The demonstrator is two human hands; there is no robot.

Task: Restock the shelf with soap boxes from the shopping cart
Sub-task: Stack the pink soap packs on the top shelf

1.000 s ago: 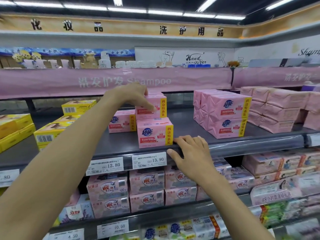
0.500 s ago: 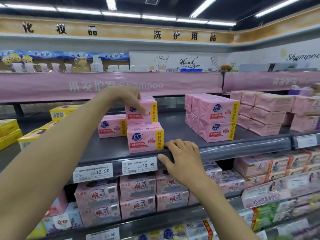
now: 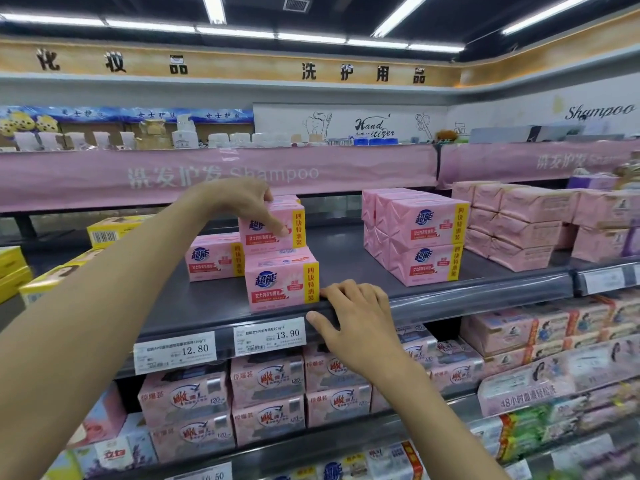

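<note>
Two hands | top soap box [image 3: 258, 237], stacked above 13.90 price tag [image 3: 270, 336], grasped by left hand [image 3: 239, 199] | shelf edge [image 3: 485, 299] right of tag gripped by right hand [image 3: 356, 320] | step: box being seated; release, then a fresh box, judged required.

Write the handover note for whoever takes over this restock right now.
Left hand: grips the upper pink cardboard soap box, stacked just behind the front pink soap box.
Right hand: fingers curled over the front edge of the grey metal shelf.
Done: three pink boxes here, counting the rear-left pink soap box.
Left: release the upper box, then fill the gap toward the right-hand pink stack. Cart not in view.
</note>
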